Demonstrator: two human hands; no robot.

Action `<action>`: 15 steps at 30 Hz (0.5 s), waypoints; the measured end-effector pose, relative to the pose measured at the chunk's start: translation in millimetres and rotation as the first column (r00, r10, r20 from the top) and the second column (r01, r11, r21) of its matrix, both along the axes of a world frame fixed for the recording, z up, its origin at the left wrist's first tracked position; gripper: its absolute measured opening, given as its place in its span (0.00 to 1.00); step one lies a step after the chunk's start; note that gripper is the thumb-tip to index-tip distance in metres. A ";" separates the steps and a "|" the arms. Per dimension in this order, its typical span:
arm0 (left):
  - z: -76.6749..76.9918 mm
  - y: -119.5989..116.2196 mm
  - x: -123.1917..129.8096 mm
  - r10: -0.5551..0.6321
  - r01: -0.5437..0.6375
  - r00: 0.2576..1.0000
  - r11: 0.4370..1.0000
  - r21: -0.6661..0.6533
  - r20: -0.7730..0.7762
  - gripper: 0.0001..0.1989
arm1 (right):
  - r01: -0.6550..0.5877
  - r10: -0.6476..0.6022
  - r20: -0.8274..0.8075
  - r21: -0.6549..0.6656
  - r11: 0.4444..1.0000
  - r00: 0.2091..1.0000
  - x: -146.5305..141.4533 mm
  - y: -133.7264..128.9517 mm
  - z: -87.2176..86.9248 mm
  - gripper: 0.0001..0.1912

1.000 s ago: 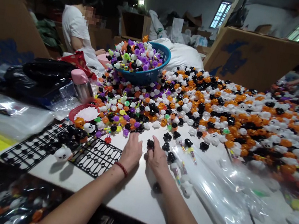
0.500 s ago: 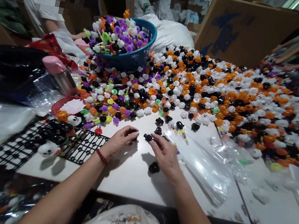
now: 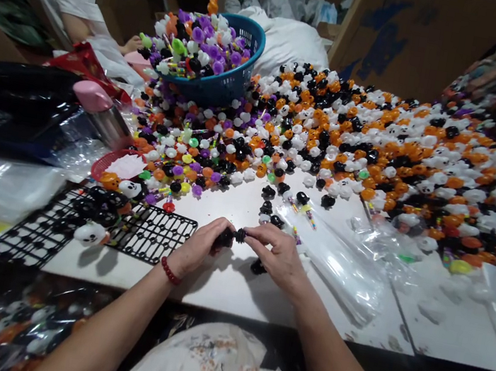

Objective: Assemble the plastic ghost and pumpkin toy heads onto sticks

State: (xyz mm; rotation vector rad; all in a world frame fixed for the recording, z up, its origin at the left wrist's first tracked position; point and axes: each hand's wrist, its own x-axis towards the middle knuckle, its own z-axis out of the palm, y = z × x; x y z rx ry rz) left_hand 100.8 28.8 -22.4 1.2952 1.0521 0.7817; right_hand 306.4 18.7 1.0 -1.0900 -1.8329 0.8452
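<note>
My left hand is closed around a black plastic piece at the middle of the white table. Pinched in the fingertips of my right hand is a small ridged black piece, its end meeting the piece in my left hand. Whether the two are joined I cannot tell. Below my right hand a black figure is partly covered. Just beyond my hands, several black figures lie in a short column, with colourful striped sticks to their right.
A large heap of orange, white and black figures covers the back right. A blue basket full of toys stands behind. Clear plastic bags lie right; a black grid with figures is left. Two people work nearby.
My hands have come together, bringing the small ridged black piece in my right hand against the black piece in my left. The camera view has tipped slightly downward.
</note>
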 end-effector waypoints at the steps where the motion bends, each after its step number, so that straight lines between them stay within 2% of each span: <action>1: 0.0 -0.3 0.7 0.007 -0.005 0.999 1.000 0.022 -0.049 0.20 | -0.022 0.022 0.017 0.000 1.000 1.000 0.9 -0.5 0.8 0.09; 5: -3.1 -2.4 5.7 0.060 -0.047 0.984 0.996 0.078 -0.166 0.23 | -0.065 0.065 0.042 -0.020 0.998 0.997 2.9 -2.0 1.7 0.10; 10: -12.0 -6.4 15.3 0.129 -0.105 0.971 0.986 0.128 -0.200 0.21 | -0.002 0.008 0.060 -0.103 0.995 0.998 -1.6 -5.5 1.3 0.07; 15: -19.3 -11.3 27.2 0.327 -0.256 0.902 0.930 0.262 -0.281 0.20 | 0.070 -0.062 0.051 -0.164 0.984 0.997 -9.5 -12.8 -3.9 0.04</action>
